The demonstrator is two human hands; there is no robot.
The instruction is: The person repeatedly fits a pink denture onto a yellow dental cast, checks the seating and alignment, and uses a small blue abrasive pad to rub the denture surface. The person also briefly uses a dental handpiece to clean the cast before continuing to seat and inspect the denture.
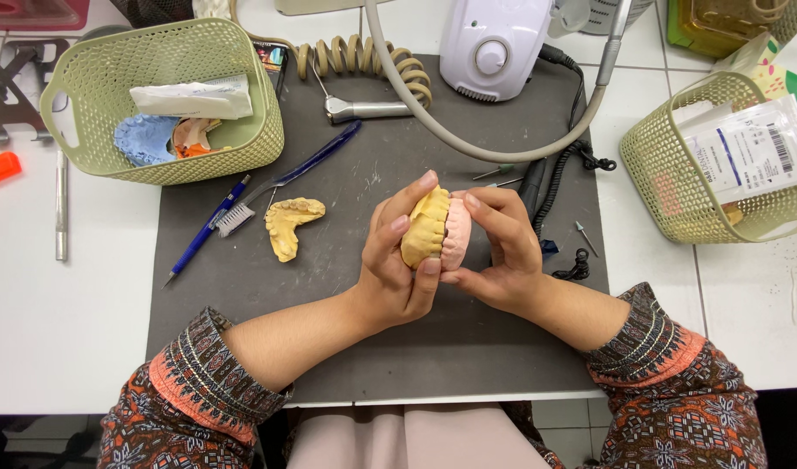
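Observation:
Over the middle of a dark grey mat (346, 339), both hands press two dental casts together. My left hand (396, 269) wraps a yellow plaster cast (426, 227), thumb under it and fingers over its top. My right hand (496, 252) holds a pink cast (456, 233) against the yellow one, fingertips on its edge. A second yellow cast (291, 222) lies loose on the mat to the left.
A toothbrush (281, 182) and a blue pen (203, 233) lie at the mat's left. A green basket (168, 104) with a blue cast and a folded packet stands at the back left, another basket (720, 165) at the right. A white motor unit (494, 43), handpiece (363, 108) and cables lie behind.

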